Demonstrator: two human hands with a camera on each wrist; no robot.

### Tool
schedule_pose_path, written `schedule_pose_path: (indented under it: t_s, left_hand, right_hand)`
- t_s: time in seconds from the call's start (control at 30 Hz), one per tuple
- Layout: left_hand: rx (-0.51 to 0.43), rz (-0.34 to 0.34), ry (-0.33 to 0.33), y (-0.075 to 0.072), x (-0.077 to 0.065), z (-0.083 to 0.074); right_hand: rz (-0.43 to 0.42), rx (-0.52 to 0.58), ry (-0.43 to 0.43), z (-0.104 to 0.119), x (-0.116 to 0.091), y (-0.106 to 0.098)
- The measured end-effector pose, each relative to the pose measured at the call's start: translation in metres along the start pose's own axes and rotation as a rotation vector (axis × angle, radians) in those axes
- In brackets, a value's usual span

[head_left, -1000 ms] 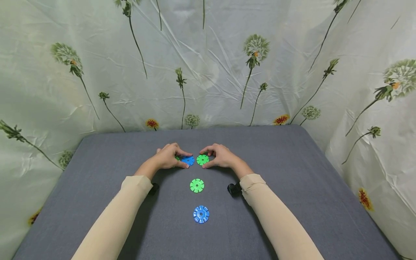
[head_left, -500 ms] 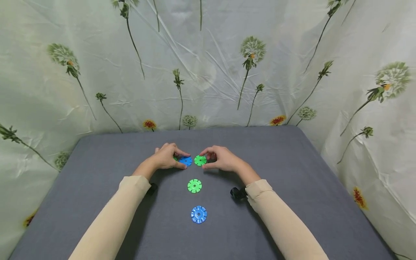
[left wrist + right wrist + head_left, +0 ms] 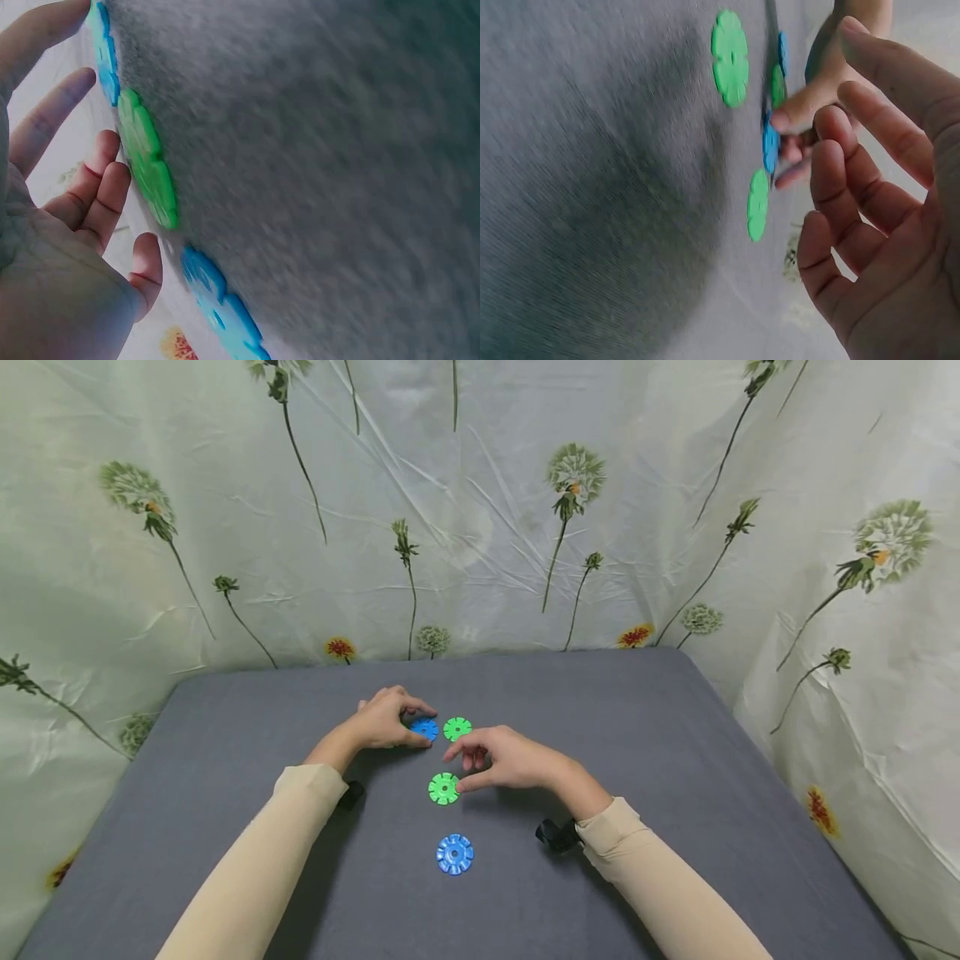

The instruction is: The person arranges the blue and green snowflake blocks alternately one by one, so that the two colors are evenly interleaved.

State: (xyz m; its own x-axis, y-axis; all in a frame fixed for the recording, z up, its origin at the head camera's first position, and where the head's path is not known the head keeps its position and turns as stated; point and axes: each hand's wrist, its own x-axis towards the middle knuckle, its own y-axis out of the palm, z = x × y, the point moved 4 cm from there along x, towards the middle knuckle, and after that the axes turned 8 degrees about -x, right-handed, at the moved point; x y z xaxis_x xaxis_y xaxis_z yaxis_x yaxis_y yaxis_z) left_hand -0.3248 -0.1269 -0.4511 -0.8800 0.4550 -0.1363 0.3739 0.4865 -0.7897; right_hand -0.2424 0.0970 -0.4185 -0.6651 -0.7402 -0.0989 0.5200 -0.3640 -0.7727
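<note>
Just below the head view's centre, a flat blue notched plastic disc is pinched by the left hand. Lower, near a green notched plastic disc, the right hand is held relaxed, fingers parted.

Right hand apparently hovers beside a green disc.

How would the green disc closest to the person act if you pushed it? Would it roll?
The green disc probably wouldn't roll; it lies flat on the gray cloth, so it would likely slide. It looks thin, so it's probably light. Its smooth surface looks like plastic, so it may be fairly stiff.
</note>
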Motion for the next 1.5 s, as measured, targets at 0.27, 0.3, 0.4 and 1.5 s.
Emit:
schedule_pose_path:
  t_s: [0.27,0.3,0.4,1.5]
  left_hand:
    - [-0.047,0.008,0.015,0.005,0.006,-0.006]
    - [-0.053,0.015,0.019,0.007,0.007,-0.008]
    - [-0.06,0.033,0.022,0.01,0.01,-0.011]
    - [-0.053,0.083,-0.002,0.017,0.024,-0.025]
  right_hand:
    - [0.076,0.018,-0.065,0.008,-0.01,0.023]
    - [0.082,0.015,-0.069,0.009,-0.011,0.025]
    - [0.102,0.014,-0.074,0.009,-0.016,0.033]
    - [0.156,0.012,-0.095,0.004,-0.027,0.058]
